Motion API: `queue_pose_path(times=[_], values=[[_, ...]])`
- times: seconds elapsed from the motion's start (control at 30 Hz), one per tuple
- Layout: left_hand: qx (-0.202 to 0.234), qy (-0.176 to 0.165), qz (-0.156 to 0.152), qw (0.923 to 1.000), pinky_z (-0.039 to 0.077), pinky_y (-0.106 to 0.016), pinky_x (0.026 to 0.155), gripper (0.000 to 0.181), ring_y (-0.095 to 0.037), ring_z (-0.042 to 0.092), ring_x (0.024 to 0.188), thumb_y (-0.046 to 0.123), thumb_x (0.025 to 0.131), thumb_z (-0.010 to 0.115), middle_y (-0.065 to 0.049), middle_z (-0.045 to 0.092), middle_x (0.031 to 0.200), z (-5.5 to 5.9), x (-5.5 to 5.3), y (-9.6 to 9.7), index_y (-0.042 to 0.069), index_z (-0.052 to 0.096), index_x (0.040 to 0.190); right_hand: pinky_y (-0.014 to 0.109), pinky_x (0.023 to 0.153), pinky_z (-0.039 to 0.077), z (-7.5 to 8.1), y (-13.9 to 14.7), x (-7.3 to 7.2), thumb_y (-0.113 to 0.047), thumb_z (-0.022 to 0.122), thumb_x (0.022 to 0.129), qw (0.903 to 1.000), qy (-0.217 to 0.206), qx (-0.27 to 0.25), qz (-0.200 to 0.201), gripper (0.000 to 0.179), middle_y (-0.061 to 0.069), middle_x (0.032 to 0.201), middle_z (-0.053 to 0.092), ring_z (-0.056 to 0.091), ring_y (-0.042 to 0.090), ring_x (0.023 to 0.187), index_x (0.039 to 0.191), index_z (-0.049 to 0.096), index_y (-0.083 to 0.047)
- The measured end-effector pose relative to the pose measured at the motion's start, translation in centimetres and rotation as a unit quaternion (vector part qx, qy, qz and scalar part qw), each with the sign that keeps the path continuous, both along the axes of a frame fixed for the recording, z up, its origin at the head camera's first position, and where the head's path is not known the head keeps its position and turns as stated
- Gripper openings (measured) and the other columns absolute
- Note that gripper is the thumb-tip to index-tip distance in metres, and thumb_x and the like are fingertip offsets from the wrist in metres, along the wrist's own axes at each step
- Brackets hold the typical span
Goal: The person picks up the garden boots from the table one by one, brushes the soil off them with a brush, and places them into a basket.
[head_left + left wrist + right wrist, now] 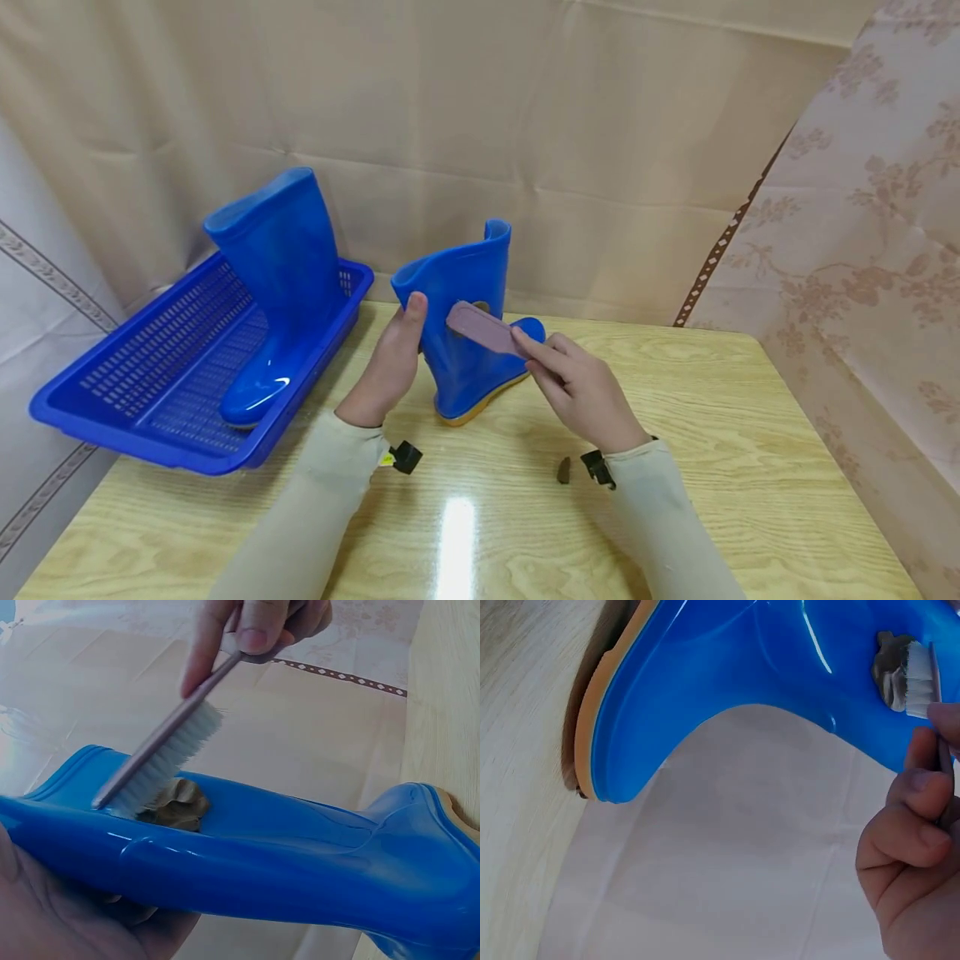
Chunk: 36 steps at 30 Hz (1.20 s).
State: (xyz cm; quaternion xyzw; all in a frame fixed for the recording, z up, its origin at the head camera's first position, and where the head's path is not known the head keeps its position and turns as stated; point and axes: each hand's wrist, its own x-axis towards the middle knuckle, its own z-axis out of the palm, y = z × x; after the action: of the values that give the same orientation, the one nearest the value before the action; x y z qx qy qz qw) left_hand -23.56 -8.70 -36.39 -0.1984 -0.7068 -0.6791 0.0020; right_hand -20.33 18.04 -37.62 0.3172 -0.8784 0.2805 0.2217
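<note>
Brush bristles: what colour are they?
White; the bristles show best in the left wrist view.

Boot (467, 375): blue, glossy, orange-yellow sole. Toe points right and away in head view; shaft leans left, rim bowed out of round, gripped near rim by left hand (390, 358). Sole down at desk (735, 425); full contact cannot be told. Lump (181, 804): brown, creased, uneven, stuck on shaft below rim, mostly hidden in head view. Brush (486, 327): flat mauve back, white bristles, pinched in right hand (585, 390), slanted across shaft, bristles touching lump.
</note>
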Motion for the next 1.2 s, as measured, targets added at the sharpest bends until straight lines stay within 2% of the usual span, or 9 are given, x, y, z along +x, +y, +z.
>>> queue_pose_path(times=[0.2, 0.37, 0.5, 0.67, 0.77, 0.93, 1.2], values=[[0.015, -0.012, 0.016, 0.9997, 0.036, -0.064, 0.115, 0.113, -0.038, 0.04, 0.146, 0.09, 0.085, 0.028, -0.014, 0.032, 0.163, -0.1, -0.2, -0.1, 0.014, 0.009, 0.166, 0.024, 0.052, 0.034, 0.2, 0.2, 0.0, -0.009, 0.068, 0.101, 0.9991, -0.039, -0.004, -0.017, 0.048, -0.005, 0.08, 0.05, 0.037, 0.008, 0.061, 0.146, 0.061, -0.022], [0.018, -0.02, 0.024, 0.9993, 0.035, -0.066, 0.115, 0.112, -0.04, 0.038, 0.147, 0.089, 0.086, 0.028, -0.015, 0.03, 0.164, -0.1, -0.1, -0.1, 0.014, 0.008, 0.167, 0.023, 0.051, 0.034, 0.2, 0.4, -0.1, -0.009, 0.067, 0.101, 0.9988, -0.045, -0.009, -0.019, 0.046, -0.006, 0.079, 0.05, 0.038, 0.008, 0.06, 0.145, 0.061, -0.022], [0.012, -0.017, 0.022, 0.9995, 0.034, -0.066, 0.116, 0.113, -0.04, 0.037, 0.148, 0.09, 0.086, 0.027, -0.016, 0.029, 0.165, -0.1, 0.0, 0.0, 0.013, 0.007, 0.166, 0.022, 0.051, 0.034, 0.1, 0.5, -0.2, -0.007, 0.068, 0.1, 0.9996, -0.025, -0.012, -0.005, 0.047, -0.006, 0.08, 0.051, 0.038, 0.006, 0.06, 0.145, 0.062, -0.02], [-0.002, -0.008, 0.004, 1.0, 0.034, -0.065, 0.116, 0.117, -0.039, 0.036, 0.148, 0.092, 0.084, 0.027, -0.017, 0.03, 0.164, -0.1, 0.0, 0.2, 0.011, 0.008, 0.166, 0.02, 0.053, 0.035, -0.1, 0.5, -0.3, -0.001, 0.069, 0.097, 0.9985, 0.02, -0.003, 0.05, 0.053, -0.004, 0.087, 0.056, 0.04, 0.005, 0.064, 0.147, 0.06, -0.015], [-0.01, -0.005, -0.01, 0.9999, 0.034, -0.066, 0.116, 0.116, -0.038, 0.036, 0.149, 0.092, 0.085, 0.026, -0.016, 0.029, 0.164, -0.1, 0.0, 0.3, 0.012, 0.007, 0.166, 0.02, 0.055, 0.036, -0.1, 0.5, -0.3, 0.001, 0.07, 0.096, 0.9972, 0.034, 0.007, 0.066, 0.056, -0.003, 0.089, 0.058, 0.041, 0.005, 0.065, 0.148, 0.059, -0.015], [-0.002, 0.001, -0.003, 1.0, 0.034, -0.064, 0.116, 0.112, -0.037, 0.038, 0.148, 0.09, 0.087, 0.026, -0.015, 0.031, 0.164, -0.2, 0.0, 0.3, 0.013, 0.007, 0.166, 0.021, 0.054, 0.035, 0.1, 0.7, -0.3, -0.001, 0.072, 0.095, 0.9985, 0.038, 0.028, 0.029, 0.056, -0.003, 0.085, 0.055, 0.039, 0.006, 0.063, 0.147, 0.06, -0.016], [0.014, 0.007, 0.019, 0.9997, 0.035, -0.065, 0.116, 0.112, -0.039, 0.04, 0.146, 0.089, 0.087, 0.027, -0.016, 0.033, 0.162, -0.2, 0.0, 0.4, 0.011, 0.008, 0.166, 0.023, 0.054, 0.036, 0.1, 1.2, -0.3, -0.008, 0.069, 0.099, 0.9988, 0.011, 0.045, -0.016, 0.048, -0.003, 0.09, 0.06, 0.04, 0.007, 0.063, 0.145, 0.062, -0.019]])
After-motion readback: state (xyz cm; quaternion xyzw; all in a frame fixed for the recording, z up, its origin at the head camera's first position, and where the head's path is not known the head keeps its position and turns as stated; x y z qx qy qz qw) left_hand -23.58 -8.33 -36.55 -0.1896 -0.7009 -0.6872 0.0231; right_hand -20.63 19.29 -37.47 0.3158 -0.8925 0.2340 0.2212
